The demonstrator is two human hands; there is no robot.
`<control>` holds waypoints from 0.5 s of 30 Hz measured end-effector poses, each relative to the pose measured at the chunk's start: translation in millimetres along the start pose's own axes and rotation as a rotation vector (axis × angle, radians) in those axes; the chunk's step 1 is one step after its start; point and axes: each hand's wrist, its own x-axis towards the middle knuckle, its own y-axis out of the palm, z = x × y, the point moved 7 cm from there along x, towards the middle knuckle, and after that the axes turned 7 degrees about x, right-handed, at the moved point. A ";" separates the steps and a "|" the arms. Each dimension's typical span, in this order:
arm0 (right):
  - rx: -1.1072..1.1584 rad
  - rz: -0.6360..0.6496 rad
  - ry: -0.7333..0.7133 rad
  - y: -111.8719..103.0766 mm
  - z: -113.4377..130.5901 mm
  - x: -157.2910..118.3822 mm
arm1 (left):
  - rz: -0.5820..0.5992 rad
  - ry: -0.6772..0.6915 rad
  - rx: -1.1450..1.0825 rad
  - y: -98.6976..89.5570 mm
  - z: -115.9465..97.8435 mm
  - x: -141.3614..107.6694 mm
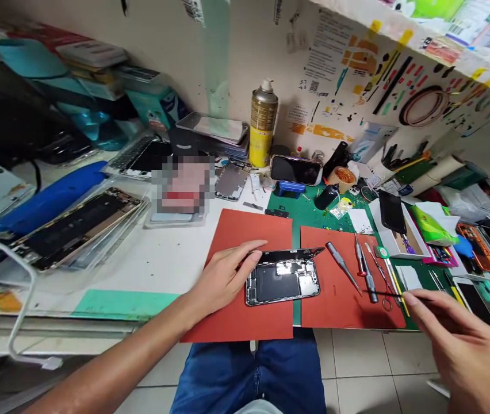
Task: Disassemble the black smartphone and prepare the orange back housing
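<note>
Holding the screen [290, 253] tilted over the open phone [282, 286], L hand [224, 276] might strain whatever joins them if it pulls too far. Phone straddles both red mats [228, 325], so poss. sliding; R hand [460, 333] pinches a thin tool [391, 294] well apart, but a slip w/ it could scratch.

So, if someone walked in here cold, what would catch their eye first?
Probably the opened black phone, insides showing, lying across two flat red mats near the middle, its raised dark panel held by the left hand. Off to the right, the right hand holds a thin black stick-like tool. Farther back, near the pale wall, stands a tall yellow-and-gold spray can.
</note>
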 end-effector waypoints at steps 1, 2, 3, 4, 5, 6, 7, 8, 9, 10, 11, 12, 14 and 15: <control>0.047 0.060 0.049 10.9 0.0 -5.2 | 0.002 0.004 -0.008 -0.2 -0.8 0.0; 0.076 0.125 0.091 22.9 -0.5 -9.2 | 0.003 0.008 -0.015 -0.6 -1.6 0.1; 0.083 0.189 0.129 34.6 -1.2 -12.1 | 0.004 0.013 -0.021 -0.9 -2.3 0.3; 0.076 0.229 0.152 44.0 -0.9 -13.8 | 0.005 0.020 -0.026 -1.3 -3.0 0.5; 0.073 0.234 0.169 50.4 0.3 -14.6 | 0.004 0.027 -0.030 -1.6 -3.6 0.7; 0.091 0.206 0.187 54.2 2.8 -14.9 | 0.002 0.032 -0.031 -1.8 -4.0 0.8; 0.143 0.151 0.201 56.8 6.8 -15.4 | 0.001 0.035 -0.031 -1.9 -4.0 1.0; 0.225 0.093 0.215 60.5 12.1 -16.7 | -0.003 0.037 -0.031 -2.0 -4.0 1.1; 0.323 0.053 0.231 67.4 18.1 -19.0 | -0.005 0.037 -0.032 -2.0 -3.9 1.2; 0.422 0.050 0.246 78.7 25.0 -22.0 | -0.010 0.034 -0.032 -2.2 -3.6 1.3; 0.496 0.081 0.264 93.8 31.9 -25.4 | -0.015 0.031 -0.034 -2.5 -3.4 1.4; 0.539 0.110 0.274 109.5 38.6 -28.5 | -0.019 0.029 -0.035 -2.7 -3.3 1.4; 0.555 0.129 0.266 136.3 48.7 -32.4 | -0.023 0.027 -0.040 -3.1 -3.5 1.2; 0.543 0.136 0.257 147.2 51.7 -33.3 | -0.025 0.030 -0.045 -3.3 -3.8 1.0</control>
